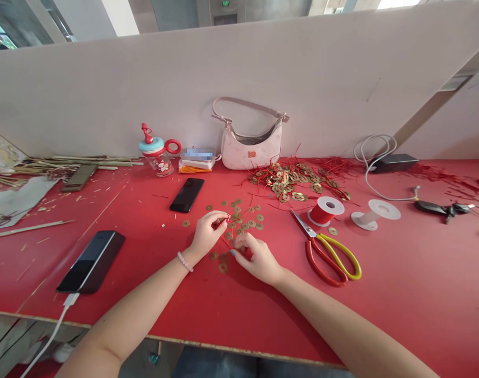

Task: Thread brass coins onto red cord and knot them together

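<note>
My left hand is closed in a pinch on a thin red string over the red table. My right hand is closed too, its fingertips pinched on the same string close beside the left hand. Several small brass coins with holes lie scattered just beyond and under both hands. Whether a coin sits between my right fingers is hidden.
Red-and-yellow scissors, a red thread spool and an empty white spool lie to the right. A heap of strung coins sits before a pale handbag. Two phones lie left, a cup behind.
</note>
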`<state>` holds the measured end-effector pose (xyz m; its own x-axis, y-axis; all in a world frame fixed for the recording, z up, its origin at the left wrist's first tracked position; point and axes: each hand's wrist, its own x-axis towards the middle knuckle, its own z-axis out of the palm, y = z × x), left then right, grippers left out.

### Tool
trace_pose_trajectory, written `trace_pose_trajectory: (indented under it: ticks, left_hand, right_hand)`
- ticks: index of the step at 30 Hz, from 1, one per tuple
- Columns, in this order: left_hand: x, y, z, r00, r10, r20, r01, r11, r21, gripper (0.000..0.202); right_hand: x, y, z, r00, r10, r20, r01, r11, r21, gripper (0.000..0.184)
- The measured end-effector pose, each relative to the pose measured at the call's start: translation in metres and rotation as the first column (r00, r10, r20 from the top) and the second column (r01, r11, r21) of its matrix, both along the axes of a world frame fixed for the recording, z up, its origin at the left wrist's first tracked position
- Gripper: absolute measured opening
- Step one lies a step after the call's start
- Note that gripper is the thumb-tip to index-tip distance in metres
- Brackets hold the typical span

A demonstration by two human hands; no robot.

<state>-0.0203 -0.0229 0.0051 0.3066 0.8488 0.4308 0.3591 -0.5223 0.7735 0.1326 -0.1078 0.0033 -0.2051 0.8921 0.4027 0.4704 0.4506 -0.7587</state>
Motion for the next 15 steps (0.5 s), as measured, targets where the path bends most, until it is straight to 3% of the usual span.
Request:
trace_pose_trajectory:
  ticks: [15]
  left_hand:
    - [0.0025,-0.0053,-0.0005,0.999,-0.032,-0.002,0.032,0.997,0.072,0.014]
  right_hand:
    - [-0.0005,0.0017,-0.0024,0.999,-0.037,-0.018,0.035,0.996,-0.079,0.005]
